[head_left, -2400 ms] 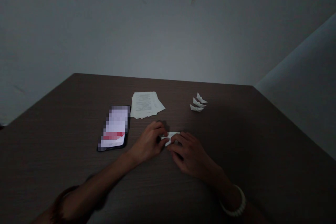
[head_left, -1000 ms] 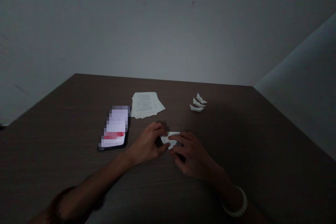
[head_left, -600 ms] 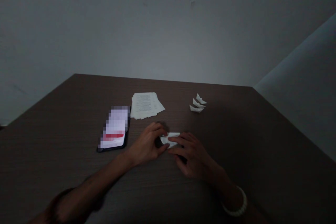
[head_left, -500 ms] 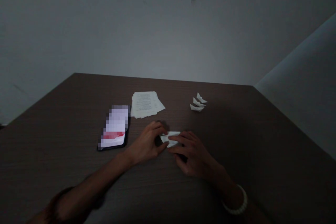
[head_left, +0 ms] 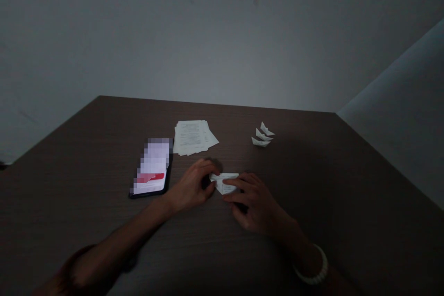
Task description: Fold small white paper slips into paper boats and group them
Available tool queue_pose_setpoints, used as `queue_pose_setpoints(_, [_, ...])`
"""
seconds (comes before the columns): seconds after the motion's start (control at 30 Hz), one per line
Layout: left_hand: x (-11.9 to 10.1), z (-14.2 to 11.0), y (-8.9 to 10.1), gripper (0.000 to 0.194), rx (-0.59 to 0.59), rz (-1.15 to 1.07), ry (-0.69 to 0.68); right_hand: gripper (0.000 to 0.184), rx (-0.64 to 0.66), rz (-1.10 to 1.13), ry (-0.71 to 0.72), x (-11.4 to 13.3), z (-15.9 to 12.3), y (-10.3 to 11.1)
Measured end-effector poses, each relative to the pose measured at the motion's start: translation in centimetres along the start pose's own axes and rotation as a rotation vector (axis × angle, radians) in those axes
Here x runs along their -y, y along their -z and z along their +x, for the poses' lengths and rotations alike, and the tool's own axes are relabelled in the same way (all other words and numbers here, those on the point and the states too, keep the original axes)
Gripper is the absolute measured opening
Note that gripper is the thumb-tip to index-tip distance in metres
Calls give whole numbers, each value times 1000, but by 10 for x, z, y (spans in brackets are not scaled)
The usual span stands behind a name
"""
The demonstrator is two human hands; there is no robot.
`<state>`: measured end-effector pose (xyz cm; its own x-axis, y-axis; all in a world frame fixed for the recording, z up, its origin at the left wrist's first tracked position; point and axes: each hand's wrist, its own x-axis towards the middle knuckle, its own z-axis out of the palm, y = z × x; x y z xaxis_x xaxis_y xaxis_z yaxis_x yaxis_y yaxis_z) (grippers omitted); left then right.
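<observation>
A small folded piece of white paper point(head_left: 224, 183) lies on the dark wood-grain table point(head_left: 305, 180), its point turned toward me. My right hand point(head_left: 253, 203) presses its fingers on the paper's right part. My left hand point(head_left: 192, 186) curls at the paper's left tip, with the thumb and fingers close around it. Whether that hand grips the tip is hard to make out. A white beaded bracelet point(head_left: 312, 270) circles my right wrist.
Beyond my hands lie a stack of printed sheets point(head_left: 194, 138) and several small folded paper boats point(head_left: 262, 135). A phone with a pixelated screen point(head_left: 151, 167) lies to the left. The table's far edges meet a grey wall.
The paper has gone from a flat strip to a more triangular shape. My left hand has eased slightly left, showing more of the paper.
</observation>
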<state>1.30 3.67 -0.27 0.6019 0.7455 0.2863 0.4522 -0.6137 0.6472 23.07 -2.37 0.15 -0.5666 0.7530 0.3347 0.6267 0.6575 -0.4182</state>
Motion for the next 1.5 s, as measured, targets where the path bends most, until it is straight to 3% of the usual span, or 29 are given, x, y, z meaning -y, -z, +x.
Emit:
queue_pose_setpoints(1.03, [6,-3,3,33,-43,-8,-64,9,25,-62,-43,6,9,-2])
queue_pose_setpoints(1.3, [4,-11,11,25,85,324,-322,8,1,-81,-67,-1,7,-3])
queue_pose_setpoints(1.5, [4,-12,9,26,95,477,-341,7,13,-78,-61,-4,8,-3])
